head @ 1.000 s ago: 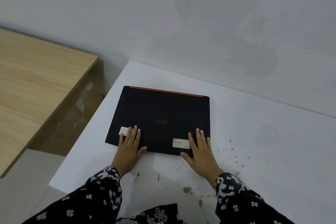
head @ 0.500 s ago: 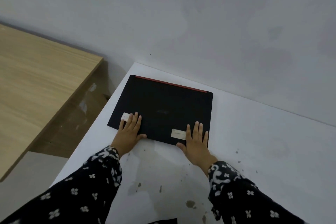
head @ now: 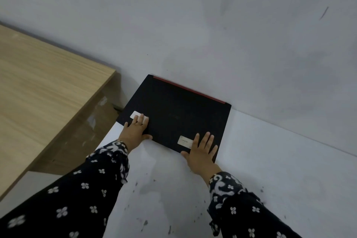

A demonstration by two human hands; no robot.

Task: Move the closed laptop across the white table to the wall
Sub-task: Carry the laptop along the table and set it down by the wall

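Pushed up from mid-table a second ago, the laptop (head: 173, 116) now lies at twelve o'clock with its red edge against the wall (head: 212, 35), left hand (head: 136, 131) and right hand (head: 201, 151) flat, fingers spread, gripping nothing, so the task looks essentially done.

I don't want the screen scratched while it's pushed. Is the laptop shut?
Shut. The laptop lies flat on the white table, only its black lid showing.
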